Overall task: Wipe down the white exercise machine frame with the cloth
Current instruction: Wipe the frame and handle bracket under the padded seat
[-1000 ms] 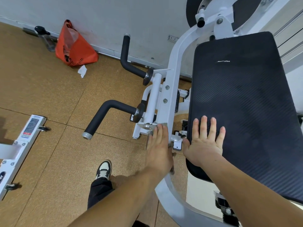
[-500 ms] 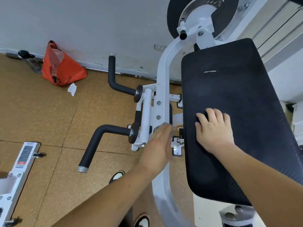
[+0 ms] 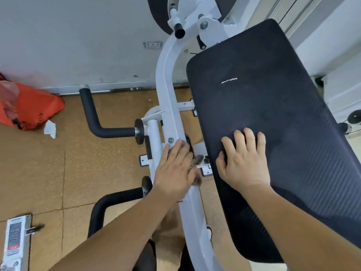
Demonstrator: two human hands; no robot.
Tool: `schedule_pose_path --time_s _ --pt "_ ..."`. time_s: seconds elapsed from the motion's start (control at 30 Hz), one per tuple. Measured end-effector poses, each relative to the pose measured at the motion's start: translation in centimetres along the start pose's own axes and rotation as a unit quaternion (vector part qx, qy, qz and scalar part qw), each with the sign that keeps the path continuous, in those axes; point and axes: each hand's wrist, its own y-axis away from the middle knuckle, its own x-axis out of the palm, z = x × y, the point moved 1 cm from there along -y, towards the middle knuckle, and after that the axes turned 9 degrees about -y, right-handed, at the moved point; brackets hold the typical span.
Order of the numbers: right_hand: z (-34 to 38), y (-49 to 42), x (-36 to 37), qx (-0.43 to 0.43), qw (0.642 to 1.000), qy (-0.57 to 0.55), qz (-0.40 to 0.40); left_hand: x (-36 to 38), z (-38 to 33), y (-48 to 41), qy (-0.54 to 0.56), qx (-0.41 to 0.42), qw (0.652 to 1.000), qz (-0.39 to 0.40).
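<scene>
We look down along the white frame [image 3: 166,79] of the exercise machine, which curves from the top of the view to the bottom edge. The left hand [image 3: 172,175] lies flat on the frame at mid-height. Its fingers [image 3: 176,151] are straight and close together and press the cloth [image 3: 197,160] against the tube. Most of the cloth is hidden under the palm. We see only a grey, soiled fold at the hand's right edge and a trace at the fingertips, just below a bolt [image 3: 171,140] in the frame.

The right hand [image 3: 245,165] rests on the black pad [image 3: 273,106] near its left edge. Its fingers [image 3: 249,139] are lightly bent, with the tips on the padding, the thumb lies at the pad's edge, and the hand holds nothing. The two hands are near each other but do not touch.

Left of the frame, two black foam handles project over the brown tiled floor [image 3: 88,163]: the upper handle [image 3: 91,114] bends up toward the wall, and the lower handle [image 3: 109,202] bends down beside the left forearm. An orange bag [image 3: 33,110] lies against the wall at the far left, with a crumpled scrap of white paper [image 3: 50,128] just beside it.
</scene>
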Motion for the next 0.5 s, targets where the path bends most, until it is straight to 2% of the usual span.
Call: schedule_pose_path --time_s 0.1,0.2,0.27,0.3,0.4,0.47,0.5 --pt "0.0 -0.3 0.0 0.001 1.000 -0.004 -0.003 -0.1 -1.8 2.2 0.072 -0.023 0.997 0.012" --pt "-0.1 -0.2 0.0 -0.003 1.000 -0.009 -0.002 -0.4 -1.8 4.0 0.072 0.057 0.994 0.055" --pt "-0.1 -0.2 0.0 -0.006 1.000 -0.009 -0.008 -0.5 -0.1 1.8 0.021 0.114 0.992 0.039" --pt "0.0 -0.3 -0.1 -0.005 1.000 -0.011 -0.010 -0.5 0.8 0.1 -0.004 0.115 0.993 0.021" --pt "0.1 -0.4 -0.1 -0.001 1.000 -0.008 -0.008 -0.8 1.3 -2.9 -0.039 0.046 0.998 0.034" --pt "0.1 -0.3 0.0 -0.003 1.000 -0.006 -0.008 -0.7 -0.5 -0.8 0.001 0.011 1.000 0.017" --pt "0.1 -0.4 0.0 -0.005 1.000 -0.009 -0.009 -0.6 -1.4 1.0 0.018 0.025 0.999 0.016"
